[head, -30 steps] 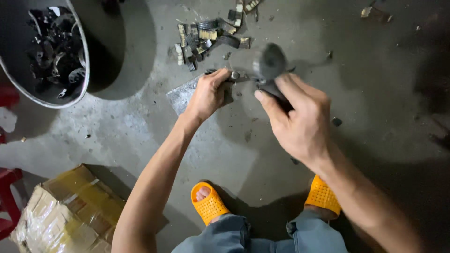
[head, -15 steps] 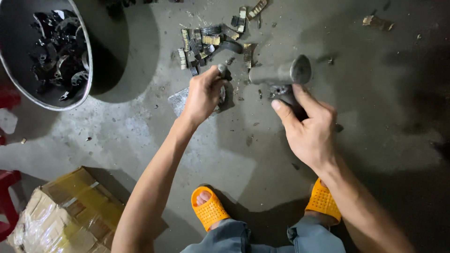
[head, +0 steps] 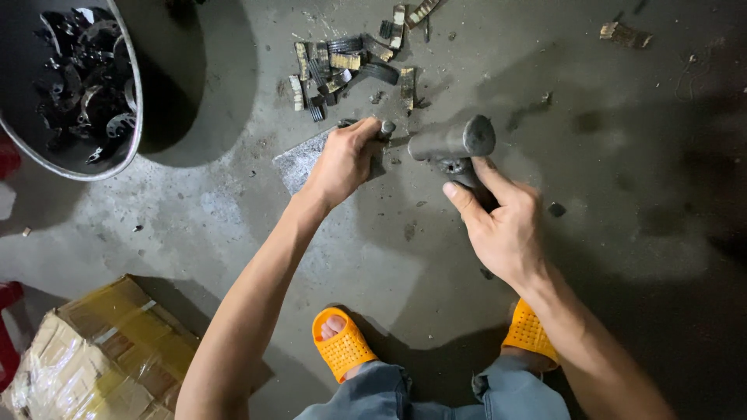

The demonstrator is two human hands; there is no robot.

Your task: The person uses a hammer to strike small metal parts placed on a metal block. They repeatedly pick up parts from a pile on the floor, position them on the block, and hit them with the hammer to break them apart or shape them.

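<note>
Here, nearest the person, two orange sandals (head: 343, 344) stand on the grey concrete floor (head: 194, 225), with a taped cardboard box (head: 101, 358) off to the left of the left arm. The right hand (head: 504, 225) is clenched around the handle of a heavy dark hammer (head: 453, 143), whose head lies level just above the fingers. The left hand (head: 342, 162) grips a small metal piece (head: 384, 129), pressing it against a flat metal plate (head: 299, 161) on the floor, close beside the hammer head. Beyond both hands lies a scatter of dark and brassy metal scraps (head: 350, 66). Far to the left of the left hand stands a round basin (head: 134, 117) full of dark metal parts.
</note>
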